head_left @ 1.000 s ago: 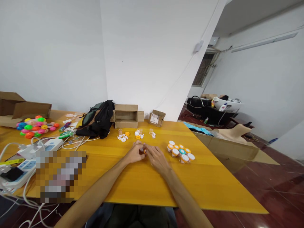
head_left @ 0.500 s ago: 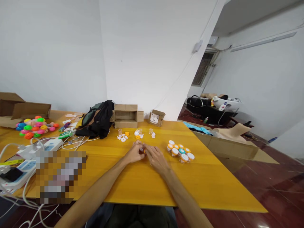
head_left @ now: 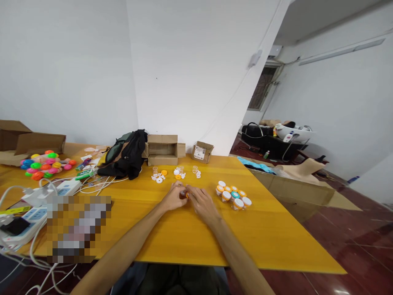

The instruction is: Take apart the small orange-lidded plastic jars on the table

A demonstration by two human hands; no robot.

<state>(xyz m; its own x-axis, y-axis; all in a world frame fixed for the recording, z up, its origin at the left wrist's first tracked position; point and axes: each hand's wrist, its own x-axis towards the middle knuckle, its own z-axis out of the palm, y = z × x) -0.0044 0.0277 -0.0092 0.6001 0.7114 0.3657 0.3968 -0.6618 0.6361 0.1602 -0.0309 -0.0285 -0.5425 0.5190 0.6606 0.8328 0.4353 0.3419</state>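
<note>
At the middle of the table, my left hand (head_left: 172, 198) is closed around a small clear jar (head_left: 183, 194), mostly covered by fingers. From the other side, my right hand (head_left: 201, 203) closes its fingers on the jar's orange lid (head_left: 187, 195), which shows only as a sliver. Beyond the hands lie small white pieces, with a white ring (head_left: 159, 180), an orange ring (head_left: 178, 177) and a clear open jar (head_left: 195, 169) among them. To the right of my right hand stand several lidded jars (head_left: 226, 196) in a cluster, with white, orange and teal lids.
An open cardboard box (head_left: 162, 160) and a smaller carton (head_left: 202, 153) stand by the wall. Left are a black bag (head_left: 130, 157), coloured balls (head_left: 46, 166), power strips (head_left: 66, 187) with loose cables, and a blurred-out object (head_left: 80, 229). The table's right edge slants toward me.
Both hands stay in almost the same place, with a slight shift of the fingers around the jar. A little more of the jar and its orange lid shows between them.
</note>
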